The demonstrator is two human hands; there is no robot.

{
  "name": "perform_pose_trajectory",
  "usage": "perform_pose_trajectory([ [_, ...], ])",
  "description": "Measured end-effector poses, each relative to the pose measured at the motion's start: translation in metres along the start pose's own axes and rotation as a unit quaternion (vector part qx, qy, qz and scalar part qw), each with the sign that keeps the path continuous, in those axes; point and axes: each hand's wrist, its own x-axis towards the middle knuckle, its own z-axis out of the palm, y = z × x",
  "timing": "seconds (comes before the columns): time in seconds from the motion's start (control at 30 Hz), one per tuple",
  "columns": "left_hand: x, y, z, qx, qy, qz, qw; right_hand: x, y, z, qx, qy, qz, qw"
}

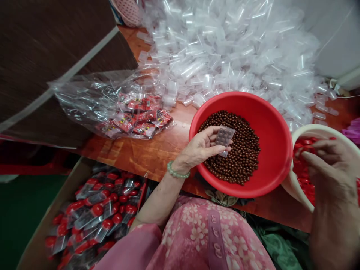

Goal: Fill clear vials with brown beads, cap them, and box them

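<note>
Left hand [200, 147] closed round 1 small clear container [224, 136] of brown balls [245, 153], held above the red bowl [274, 142] where more lie loose. Right hand [333, 165] over the white bucket [327, 129] of red caps [306, 187], fingers curled, blurred; cannot tell if gripping 1. Beyond bowl: heap of clear containers [225, 48]. Lower left: carton [36, 243] of red-capped containers [97, 210].

a pale wall [337, 30] stood at two o'clock, green floor [17, 213] at eight, a reddish-brown counter [180, 125] between them.
</note>
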Motion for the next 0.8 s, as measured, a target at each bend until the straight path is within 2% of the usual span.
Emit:
perform_pose_trajectory([
  [0.1, 0.0, 0.001, 0.002, 0.015, 0.009, 0.008, 1.0, -0.003, -0.038, 0.054, 0.098, -0.132, -0.009, 0.986],
  [0.2, 0.0, 0.002, 0.003, 0.028, 0.01, 0.001, 1.0, 0.004, -0.061, 0.097, 0.087, -0.26, -0.029, 0.961],
  [0.27, 0.0, 0.002, 0.004, 0.036, 0.007, -0.007, 0.999, 0.007, -0.065, 0.117, 0.082, -0.301, -0.066, 0.948],
  [0.33, 0.0, 0.001, 0.004, 0.045, 0.004, -0.01, 0.999, 0.007, -0.063, 0.132, 0.08, -0.317, -0.103, 0.939],
  [0.47, 0.001, -0.003, 0.008, 0.073, 0.022, 0.011, 0.997, -0.002, -0.053, 0.147, 0.044, -0.346, -0.162, 0.923],
  [0.6, 0.001, -0.005, 0.011, 0.143, 0.046, 0.026, 0.988, -0.014, -0.048, 0.144, 0.006, -0.34, -0.231, 0.912],
  [0.8, -0.002, -0.003, 0.012, 0.246, 0.067, 0.056, 0.965, -0.022, -0.045, 0.142, 0.008, -0.31, -0.27, 0.911],
])
